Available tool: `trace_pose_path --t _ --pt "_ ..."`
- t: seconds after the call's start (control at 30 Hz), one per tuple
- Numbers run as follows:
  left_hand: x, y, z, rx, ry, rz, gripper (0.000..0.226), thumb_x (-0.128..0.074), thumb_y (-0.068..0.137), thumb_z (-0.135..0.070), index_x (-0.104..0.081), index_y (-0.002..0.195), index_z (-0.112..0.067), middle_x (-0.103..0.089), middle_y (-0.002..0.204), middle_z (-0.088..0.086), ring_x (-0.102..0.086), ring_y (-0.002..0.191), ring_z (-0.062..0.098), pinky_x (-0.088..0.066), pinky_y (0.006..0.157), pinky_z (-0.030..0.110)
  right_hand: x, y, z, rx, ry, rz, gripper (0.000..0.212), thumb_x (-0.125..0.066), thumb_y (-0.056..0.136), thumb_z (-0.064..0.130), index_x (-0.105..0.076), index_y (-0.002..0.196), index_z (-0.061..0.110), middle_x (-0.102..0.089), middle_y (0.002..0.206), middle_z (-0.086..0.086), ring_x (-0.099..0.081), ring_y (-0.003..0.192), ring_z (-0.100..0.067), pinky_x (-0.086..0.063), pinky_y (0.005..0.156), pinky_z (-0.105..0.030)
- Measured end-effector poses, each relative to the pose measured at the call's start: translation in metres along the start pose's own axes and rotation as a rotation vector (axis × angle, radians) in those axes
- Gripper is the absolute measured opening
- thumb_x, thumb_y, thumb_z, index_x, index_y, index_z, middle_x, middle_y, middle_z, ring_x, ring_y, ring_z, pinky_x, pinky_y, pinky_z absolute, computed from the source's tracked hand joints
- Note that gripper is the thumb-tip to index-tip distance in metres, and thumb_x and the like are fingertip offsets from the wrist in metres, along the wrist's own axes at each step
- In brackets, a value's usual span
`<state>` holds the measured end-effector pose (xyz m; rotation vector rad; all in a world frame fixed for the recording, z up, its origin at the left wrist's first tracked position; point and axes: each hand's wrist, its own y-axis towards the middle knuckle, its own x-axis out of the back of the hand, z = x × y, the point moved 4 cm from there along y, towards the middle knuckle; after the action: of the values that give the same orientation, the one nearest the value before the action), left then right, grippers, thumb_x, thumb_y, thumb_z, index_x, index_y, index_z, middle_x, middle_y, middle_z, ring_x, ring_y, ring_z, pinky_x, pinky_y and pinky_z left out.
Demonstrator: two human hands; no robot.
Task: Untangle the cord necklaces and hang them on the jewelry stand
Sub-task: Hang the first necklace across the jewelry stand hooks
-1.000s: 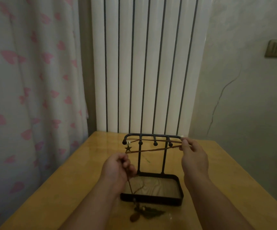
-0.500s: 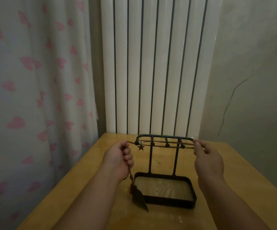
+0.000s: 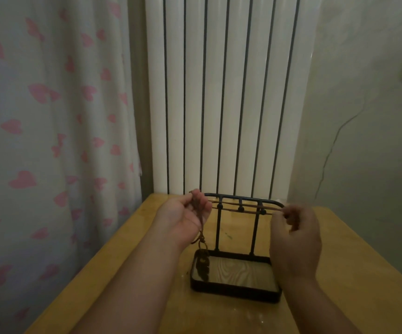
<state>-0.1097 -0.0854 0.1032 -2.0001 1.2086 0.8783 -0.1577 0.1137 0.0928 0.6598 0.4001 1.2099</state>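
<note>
- left hand (image 3: 183,214) raised at the left end of the jewelry stand (image 3: 254,235), palm turned up towards the camera, fingers curled round the cord necklace (image 3: 248,205)
- right hand (image 3: 295,237) at the bar's right end, back to the camera, fingertips pinching the cord's other end; the cord runs taut between the hands along the pegs
- pendant (image 3: 203,263) hangs below the left hand over the left end of the tray (image 3: 233,289); dark and blurred, perhaps touching it
- half a second ago the left hand was knuckles-up; the pendant hung in front of the tray; the star charm then showing is now hidden
</note>
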Motion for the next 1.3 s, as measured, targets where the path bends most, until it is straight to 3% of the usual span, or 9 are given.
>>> trace_pose_path --t 0.1,0.2,0.33,0.47,0.67,0.8,0.93,1.07,1.3 --pt "-0.003 -0.001 0.001 0.003 -0.005 0.0 0.022 -0.043 0.101 -0.013 -0.061 0.102 0.0 -0.065 0.073 0.01 -0.064 0.067 0.018 -0.054 0.063 0.033 -0.023 -0.022 0.011 0.017 0.017 0.345 0.019 -0.061 0.085 0.011 -0.056 0.086 0.029 -0.056 0.082 0.009 -0.053 0.076 -0.008 -0.041 0.059 -0.02" --pt "-0.005 -0.005 0.004 -0.001 -0.02 0.011 0.022 -0.045 0.101 -0.013 -0.061 0.106 0.001 -0.064 0.081 0.012 -0.064 0.075 0.02 -0.054 0.068 0.034 -0.051 -0.044 0.009 -0.119 -0.02 0.771 0.046 -0.066 0.083 0.022 -0.049 0.122 0.039 -0.054 0.113 0.023 -0.05 0.107 0.001 -0.038 0.07 -0.012" --pt "-0.012 -0.008 0.006 -0.012 -0.081 0.003 0.021 -0.045 0.101 -0.01 -0.058 0.11 0.003 -0.062 0.086 0.014 -0.064 0.08 0.021 -0.054 0.071 0.036 -0.073 -0.068 0.012 -0.319 0.085 0.986 0.069 -0.072 0.081 0.035 -0.034 0.137 0.044 -0.054 0.122 0.021 -0.054 0.102 -0.001 -0.045 0.077 -0.016" --pt "-0.013 -0.008 0.005 -0.015 -0.102 0.002 0.017 -0.046 0.1 -0.012 -0.055 0.105 0.001 -0.062 0.088 0.016 -0.065 0.085 0.025 -0.055 0.075 0.04 -0.073 -0.066 0.014 -0.331 0.027 0.892 0.014 -0.053 0.095 0.027 -0.058 0.108 0.027 -0.067 0.092 0.008 -0.063 0.084 -0.006 -0.052 0.066 -0.02" --pt "-0.003 -0.004 -0.001 -0.027 0.163 -0.01 0.029 -0.05 0.097 -0.027 -0.063 0.11 -0.004 -0.072 0.105 0.015 -0.065 0.099 0.029 -0.05 0.08 0.042 -0.049 -0.034 0.003 -0.506 0.205 0.665 0.017 -0.045 0.097 0.017 -0.06 0.093 0.011 -0.065 0.086 -0.012 -0.06 0.07 -0.022 -0.054 0.06 -0.034" --pt "0.002 -0.004 -0.001 -0.082 0.52 -0.186 0.026 -0.058 0.09 -0.031 -0.068 0.106 -0.013 -0.066 0.094 0.006 -0.05 0.07 0.017 -0.043 0.055 0.029 -0.035 -0.009 0.003 -0.473 0.154 0.582 0.018 -0.049 0.094 0.021 -0.065 0.088 0.013 -0.055 0.071 -0.006 -0.046 0.063 -0.019 -0.036 0.053 -0.032" --pt "-0.001 -0.001 -0.005 -0.358 0.975 -0.296 0.018 -0.052 0.097 -0.031 -0.066 0.094 -0.019 -0.058 0.088 -0.002 -0.05 0.074 0.012 -0.039 0.059 0.025 -0.023 0.016 0.009 -0.438 0.142 0.537 0.018 -0.049 0.09 0.016 -0.061 0.081 0.005 -0.048 0.067 -0.005 -0.039 0.059 -0.019 -0.03 0.051 -0.033" --pt "0.004 0.007 -0.008 -0.798 1.589 -0.311 0.026 -0.05 0.099 -0.034 -0.069 0.116 -0.029 -0.059 0.112 -0.003 -0.055 0.094 0.011 -0.041 0.07 0.021 -0.018 0.034 0.017 -0.61 0.358 0.585 0.012 -0.052 0.091 0.016 -0.055 0.081 0.01 -0.039 0.058 0.0 -0.029 0.048 -0.013 -0.023 0.045 -0.028" --pt "0.0 0.002 0.001 -1.106 1.882 -0.29 0.032 -0.048 0.099 -0.026 -0.064 0.127 -0.025 -0.061 0.127 -0.005 -0.051 0.109 0.008 -0.033 0.083 0.011 -0.008 0.056 0.006 -0.282 -0.071 0.336 0.014 -0.053 0.094 0.024 -0.066 0.096 0.017 -0.062 0.084 0.001 -0.055 0.076 -0.014 -0.045 0.06 -0.029"
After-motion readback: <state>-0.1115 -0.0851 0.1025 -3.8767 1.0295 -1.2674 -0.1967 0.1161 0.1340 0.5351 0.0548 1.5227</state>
